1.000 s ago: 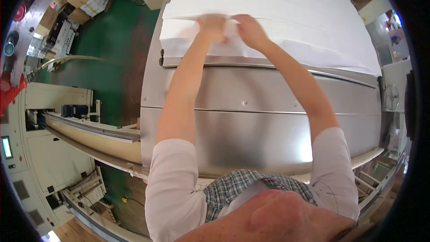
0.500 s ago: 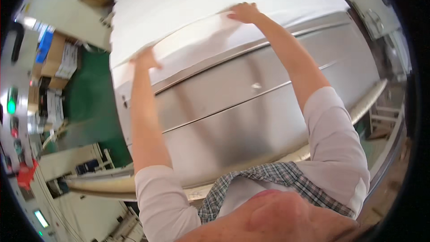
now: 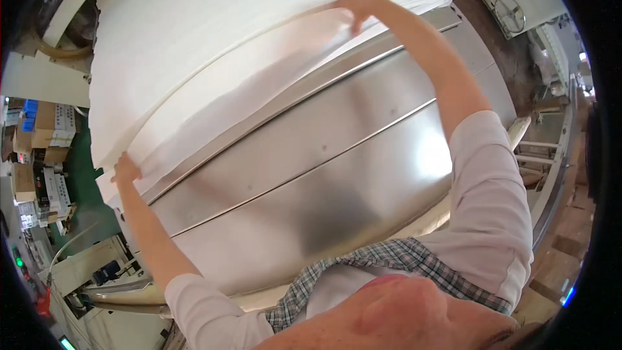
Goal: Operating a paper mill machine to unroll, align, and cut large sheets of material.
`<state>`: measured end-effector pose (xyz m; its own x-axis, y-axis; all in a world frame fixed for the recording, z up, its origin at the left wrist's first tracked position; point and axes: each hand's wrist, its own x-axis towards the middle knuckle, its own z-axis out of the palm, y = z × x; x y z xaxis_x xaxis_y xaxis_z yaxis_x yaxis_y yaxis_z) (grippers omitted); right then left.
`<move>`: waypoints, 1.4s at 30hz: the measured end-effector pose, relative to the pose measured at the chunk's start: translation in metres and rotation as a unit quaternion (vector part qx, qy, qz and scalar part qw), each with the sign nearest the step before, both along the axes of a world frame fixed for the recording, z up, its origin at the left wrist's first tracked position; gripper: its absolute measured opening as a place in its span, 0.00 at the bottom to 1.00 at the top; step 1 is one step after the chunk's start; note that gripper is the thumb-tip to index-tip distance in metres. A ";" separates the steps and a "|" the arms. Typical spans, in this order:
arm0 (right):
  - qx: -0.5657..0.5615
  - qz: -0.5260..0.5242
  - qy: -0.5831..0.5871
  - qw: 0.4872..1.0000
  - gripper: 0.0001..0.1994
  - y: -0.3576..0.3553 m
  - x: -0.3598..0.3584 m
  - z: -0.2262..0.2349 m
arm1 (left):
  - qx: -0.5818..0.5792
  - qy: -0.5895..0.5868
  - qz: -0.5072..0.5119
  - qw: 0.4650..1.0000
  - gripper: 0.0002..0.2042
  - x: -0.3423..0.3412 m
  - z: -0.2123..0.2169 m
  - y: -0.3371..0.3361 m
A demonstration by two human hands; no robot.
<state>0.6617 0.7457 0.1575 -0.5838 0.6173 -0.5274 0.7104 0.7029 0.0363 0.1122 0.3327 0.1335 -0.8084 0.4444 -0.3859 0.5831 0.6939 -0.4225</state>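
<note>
**Broad white sheet lies spread, its near border not yet flat**

The metal machine bed [image 3: 363, 149] fills the middle of the view, its bare panels running toward the near edge. A white sheet [image 3: 214, 32] covers its far part, from the left edge across to the right, running out of view at the top. This wide stretch lies mostly smooth, so the spreading appears largely done there.

What seems left is the near border [image 3: 259, 68] of the sheet: a long curved ridge sets it off, and shadowed, uneven material hangs toward the metal rail [image 3: 382, 50], which runs slantwise across the bed.

Both hands are on that border, well apart. The right hand [image 3: 363, 10] rests on the ridge toward the bed's right edge, thumb apart from the fingers; whether it pinches the sheet one cannot tell. The left hand [image 3: 126, 168], smaller in view, touches the border by the bed's left edge, its fingers bent; its grip cannot be told either.
</note>
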 end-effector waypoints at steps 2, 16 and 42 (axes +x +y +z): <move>0.054 -0.018 -0.080 0.995 0.53 0.045 0.043 -0.004 | 0.008 0.009 0.015 1.000 0.44 0.007 0.005 0.005; 0.285 -0.076 0.093 0.951 0.35 0.176 0.274 -0.084 | 0.246 -0.009 -0.169 0.955 0.34 -0.089 -0.070 -0.049; 0.394 -0.004 0.144 0.908 0.26 -0.072 0.496 -0.020 | 0.356 0.146 -0.215 0.898 0.29 0.069 0.067 -0.307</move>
